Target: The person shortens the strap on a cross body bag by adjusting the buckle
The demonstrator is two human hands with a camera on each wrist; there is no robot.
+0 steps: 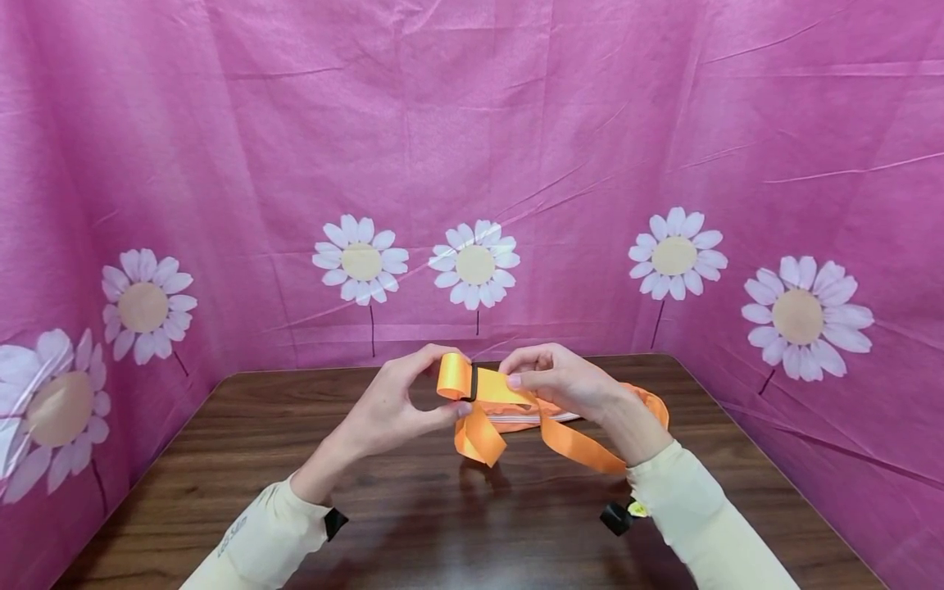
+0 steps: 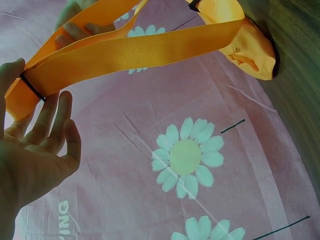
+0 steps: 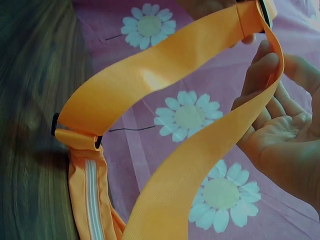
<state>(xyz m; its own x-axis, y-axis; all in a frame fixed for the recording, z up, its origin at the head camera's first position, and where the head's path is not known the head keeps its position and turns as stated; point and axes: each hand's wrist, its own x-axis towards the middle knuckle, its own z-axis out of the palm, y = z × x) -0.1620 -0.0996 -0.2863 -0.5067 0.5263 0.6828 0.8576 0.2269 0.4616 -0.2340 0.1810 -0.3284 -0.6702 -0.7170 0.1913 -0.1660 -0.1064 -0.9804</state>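
Note:
An orange waist bag (image 1: pixel 652 401) with a pale zipper (image 3: pixel 94 200) lies on the table beyond the hands. Its wide orange strap (image 2: pixel 140 47) rises off the table in a loop, passing through a black slider buckle (image 1: pixel 474 383). My left hand (image 1: pixel 394 406) holds the buckle at its edges, thumb below and fingers above, with a short fold of strap poking out beside it. To the right of the buckle, my right hand (image 1: pixel 568 381) pinches the strap between thumb and fingers. A loose length of strap (image 1: pixel 578 447) hangs under the right wrist. In the right wrist view, another black buckle (image 3: pixel 55 124) joins strap to bag.
The dark wood table (image 1: pixel 295 426) stretches under both forearms. Pink cloth (image 1: pixel 472 123) printed with white daisies hangs behind it and on both sides. Small black devices (image 1: pixel 615 518) sit at the sleeve cuffs.

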